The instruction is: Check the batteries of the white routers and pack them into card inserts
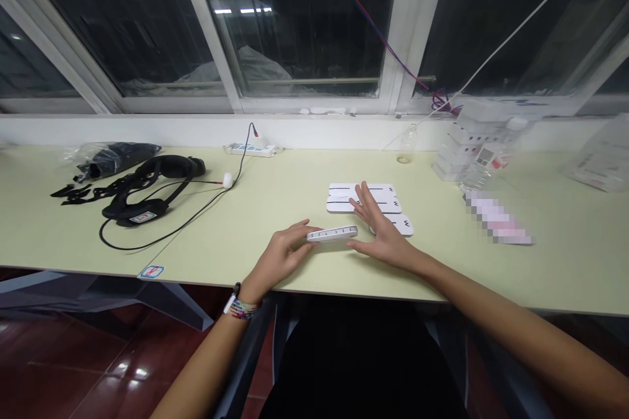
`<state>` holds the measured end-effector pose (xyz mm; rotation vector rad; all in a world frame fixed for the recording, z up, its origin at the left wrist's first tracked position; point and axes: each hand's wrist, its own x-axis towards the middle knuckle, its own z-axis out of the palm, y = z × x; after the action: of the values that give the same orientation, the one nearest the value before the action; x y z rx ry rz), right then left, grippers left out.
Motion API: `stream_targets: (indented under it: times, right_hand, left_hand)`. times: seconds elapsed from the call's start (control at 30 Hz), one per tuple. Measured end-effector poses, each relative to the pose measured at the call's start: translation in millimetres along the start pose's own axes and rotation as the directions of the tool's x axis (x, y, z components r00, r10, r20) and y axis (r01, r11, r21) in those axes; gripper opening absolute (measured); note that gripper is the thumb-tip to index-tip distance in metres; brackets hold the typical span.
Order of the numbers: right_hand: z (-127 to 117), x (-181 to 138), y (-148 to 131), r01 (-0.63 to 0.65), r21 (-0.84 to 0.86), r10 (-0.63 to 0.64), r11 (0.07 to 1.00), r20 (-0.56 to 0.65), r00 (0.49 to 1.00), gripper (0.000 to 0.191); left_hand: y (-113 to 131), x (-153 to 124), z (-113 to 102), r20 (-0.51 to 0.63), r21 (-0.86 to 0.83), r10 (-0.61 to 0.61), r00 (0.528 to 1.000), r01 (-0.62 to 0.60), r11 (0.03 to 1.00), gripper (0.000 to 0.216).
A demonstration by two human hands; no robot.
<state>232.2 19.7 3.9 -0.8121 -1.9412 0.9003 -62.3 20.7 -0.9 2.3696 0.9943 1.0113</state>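
While my left hand point(280, 255) pinches one end of a flat white plastic device with a row of dark marks along its edge point(333, 234), holding it on its edge on the pale green tabletop point(275, 196), my right hand point(381, 229) rests open beside its other end, fingers spread, seemingly to steady it. Just behind lie three matching flat white rectangular pieces point(366, 204); a clear plastic bag of white boxes point(472, 144) sits by the window.
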Motion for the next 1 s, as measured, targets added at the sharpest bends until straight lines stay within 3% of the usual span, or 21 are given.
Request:
stream_targets:
  times: [0.13, 0.17, 0.27, 0.37, 0.53, 0.63, 0.83, 1.0]
  right_hand:
    - [-1.3, 0.8, -0.1, -0.014, 0.01, 0.014, 1.0, -0.033, 0.999, 0.115]
    - [-3.3, 1.0, -0.2, -0.028, 0.004, 0.028, 1.0, -0.015, 1.0, 0.104]
    - [-10.6, 1.8, -0.2, -0.061, 0.024, 0.058, 0.998, 0.104, 0.993, 0.046]
    - [-14.3, 3.3, 0.3, -0.077, 0.068, 0.069, 0.995, 0.112, 0.991, 0.024]
    - [-9.1, 6.3, -0.6, -0.148, 0.212, 0.132, 0.966, 0.089, 0.987, 0.023]
    - [-7.0, 6.8, -5.0, -0.129, 0.29, 0.117, 0.948, 0.056, 0.992, 0.032]
    - [-9.7, 6.0, -10.9, -0.151, 0.168, 0.143, 0.974, 0.058, 0.988, 0.031]
    - [-7.1, 7.2, -4.9, -0.16, 0.225, 0.151, 0.961, 0.055, 0.987, 0.032]
  left_hand:
    - [1.7, -1.3, -2.0, 0.03, -0.04, -0.051, 0.998, 0.052, 0.998, 0.028]
    - [1.9, -1.8, -2.2, 0.037, -0.046, -0.069, 0.997, 0.07, 0.996, 0.029]
    - [2.1, -2.8, -1.6, 0.078, -0.067, -0.127, 0.989, 0.133, 0.989, 0.029]
    - [3.1, -1.7, -0.8, 0.105, -0.112, -0.181, 0.978, 0.193, 0.975, 0.03]
    - [7.0, 1.9, -1.9, 0.088, -0.267, -0.235, 0.968, 0.25, 0.931, 0.041]
    - [10.2, 2.7, -2.0, 0.07, -0.323, -0.281, 0.957, 0.288, 0.901, 0.041]
    - [19.9, 5.8, 1.5, 0.105, -0.412, -0.318, 0.942, 0.332, 0.848, 0.051]
    - [15.3, 6.0, 0.8, 0.102, -0.425, -0.355, 0.929, 0.364, 0.829, 0.046]
